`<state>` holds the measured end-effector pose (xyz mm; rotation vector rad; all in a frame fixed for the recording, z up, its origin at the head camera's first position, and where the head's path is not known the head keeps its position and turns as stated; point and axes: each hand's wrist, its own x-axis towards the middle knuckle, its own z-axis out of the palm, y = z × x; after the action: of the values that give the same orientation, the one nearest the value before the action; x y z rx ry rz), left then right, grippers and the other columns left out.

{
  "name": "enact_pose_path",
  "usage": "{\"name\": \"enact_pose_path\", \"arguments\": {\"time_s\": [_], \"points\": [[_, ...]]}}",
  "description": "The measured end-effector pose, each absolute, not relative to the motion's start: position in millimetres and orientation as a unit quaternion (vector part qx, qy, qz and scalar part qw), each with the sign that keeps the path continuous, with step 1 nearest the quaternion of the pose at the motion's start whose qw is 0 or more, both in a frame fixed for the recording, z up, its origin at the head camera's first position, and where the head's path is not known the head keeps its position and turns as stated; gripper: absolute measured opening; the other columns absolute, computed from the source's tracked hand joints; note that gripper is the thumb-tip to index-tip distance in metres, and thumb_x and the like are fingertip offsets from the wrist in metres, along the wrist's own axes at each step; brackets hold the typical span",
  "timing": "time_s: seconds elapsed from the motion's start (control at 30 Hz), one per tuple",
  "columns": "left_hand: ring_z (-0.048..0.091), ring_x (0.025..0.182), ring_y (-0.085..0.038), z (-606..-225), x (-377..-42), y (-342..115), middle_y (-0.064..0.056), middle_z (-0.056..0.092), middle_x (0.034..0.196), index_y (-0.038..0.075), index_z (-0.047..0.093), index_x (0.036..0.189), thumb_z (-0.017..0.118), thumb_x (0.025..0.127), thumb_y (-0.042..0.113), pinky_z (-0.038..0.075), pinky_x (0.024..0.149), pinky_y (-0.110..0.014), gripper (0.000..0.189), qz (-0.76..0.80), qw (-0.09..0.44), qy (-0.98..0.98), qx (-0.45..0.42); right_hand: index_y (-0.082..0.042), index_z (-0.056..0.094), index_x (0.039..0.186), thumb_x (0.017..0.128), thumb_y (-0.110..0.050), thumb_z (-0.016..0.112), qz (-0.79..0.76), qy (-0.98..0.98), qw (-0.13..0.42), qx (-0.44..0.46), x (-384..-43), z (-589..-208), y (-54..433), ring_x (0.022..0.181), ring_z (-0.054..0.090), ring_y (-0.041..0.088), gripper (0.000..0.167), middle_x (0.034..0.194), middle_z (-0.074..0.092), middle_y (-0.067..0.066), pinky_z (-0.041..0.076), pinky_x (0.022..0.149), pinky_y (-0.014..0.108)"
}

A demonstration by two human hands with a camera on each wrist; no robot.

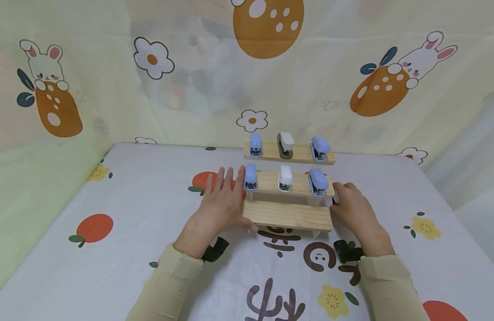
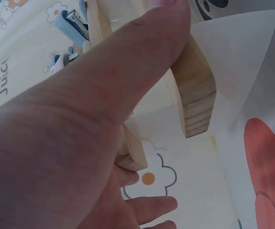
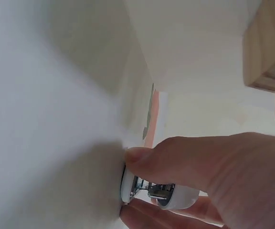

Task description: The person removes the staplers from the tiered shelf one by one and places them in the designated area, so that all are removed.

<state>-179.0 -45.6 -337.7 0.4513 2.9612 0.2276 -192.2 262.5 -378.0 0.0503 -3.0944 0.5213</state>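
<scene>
A wooden three-step rack stands on the table. Its lowest shelf [image 1: 287, 215] is bare. Along the middle shelf [image 1: 267, 183] are a blue stapler [image 1: 251, 176], a white one and another blue one. The top shelf [image 1: 303, 156] bears two blue staplers with a grey-and-white stapler [image 1: 286, 143] between them. My left hand [image 1: 220, 207] is spread at the rack's left side, its thumb at the end of the lowest shelf. On the right, beside the rack, my right hand [image 1: 355, 211] pinches a white stapler [image 3: 183, 196] down at the tabletop; fingers hide part of it.
The table wears a white cloth [image 1: 130, 267] printed with fruit, flowers and lettering. A patterned curtain [image 1: 202, 89] hangs behind the rack. Clear supports [image 1: 316, 233] hold up the shelves. Black straps [image 1: 215, 249] sit at both wrists.
</scene>
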Motion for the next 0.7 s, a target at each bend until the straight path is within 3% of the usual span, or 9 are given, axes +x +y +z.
{"name": "enact_pose_path", "arguments": {"time_s": [0.23,0.7], "points": [[0.004,0.154,-0.040,-336.6,-177.4,-45.9,-0.020,0.013,0.166,0.012,0.004,0.161,0.084,0.062,0.065,0.008,0.124,-0.058,0.138,0.083,0.070,0.983,0.149,0.009,0.046,0.138,0.086,-0.002,0.069,0.164,-0.986,-0.020,0.013,-192.0,-376.4,264.7,0.117,0.052,0.053,0.058,0.131,0.048,0.039,0.046,0.095,0.065],[0.003,0.155,-0.039,-338.5,-178.6,-45.0,-0.020,0.013,0.166,0.013,0.003,0.161,0.084,0.062,0.065,0.007,0.124,-0.057,0.138,0.087,0.074,0.983,0.147,0.006,0.044,0.142,0.090,-0.002,0.062,0.163,-0.986,0.001,0.024,-191.4,-380.4,267.9,0.125,0.049,0.053,0.056,0.137,0.046,0.036,0.044,0.097,0.067]]}}
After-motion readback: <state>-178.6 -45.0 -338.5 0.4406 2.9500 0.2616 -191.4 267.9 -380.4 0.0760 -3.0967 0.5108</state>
